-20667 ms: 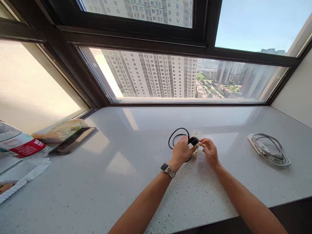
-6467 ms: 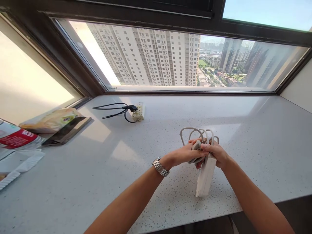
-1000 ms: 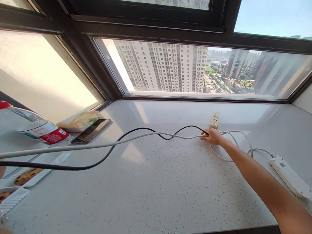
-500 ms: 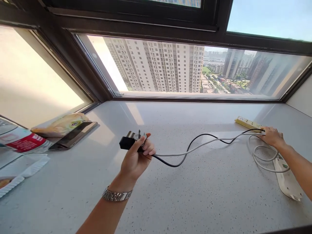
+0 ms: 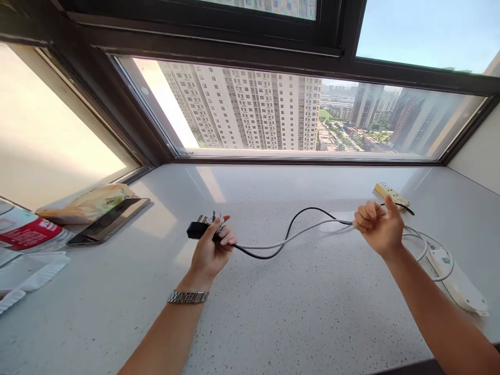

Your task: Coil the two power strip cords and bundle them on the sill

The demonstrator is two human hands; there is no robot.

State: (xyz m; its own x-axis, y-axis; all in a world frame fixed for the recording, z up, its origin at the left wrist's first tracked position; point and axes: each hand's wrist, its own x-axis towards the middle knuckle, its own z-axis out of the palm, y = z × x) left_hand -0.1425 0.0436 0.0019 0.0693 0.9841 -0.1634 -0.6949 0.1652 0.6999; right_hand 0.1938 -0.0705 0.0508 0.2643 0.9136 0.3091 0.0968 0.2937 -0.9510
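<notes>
My left hand (image 5: 211,250) is raised over the counter and grips two plugs (image 5: 203,227), a black one and a grey one, prongs pointing up. A black cord (image 5: 300,213) and a grey cord (image 5: 297,235) run together from it to the right. My right hand (image 5: 378,226) is closed around both cords a little above the counter. Behind it lies a small cream socket block (image 5: 390,194), where the black cord ends. The grey cord loops on to a white power strip (image 5: 457,281) at the right edge.
A speckled white counter (image 5: 273,312) runs along a wide window (image 5: 273,109). At the left lie a dark phone (image 5: 109,221), a yellow snack packet (image 5: 88,203), a bottle with a red label (image 5: 23,232) and white packaging (image 5: 27,273).
My right hand has lifted off the counter and come left, now closed on the two cords. My left hand has drifted slightly with the plugs. The cords hang tighter between the hands.
</notes>
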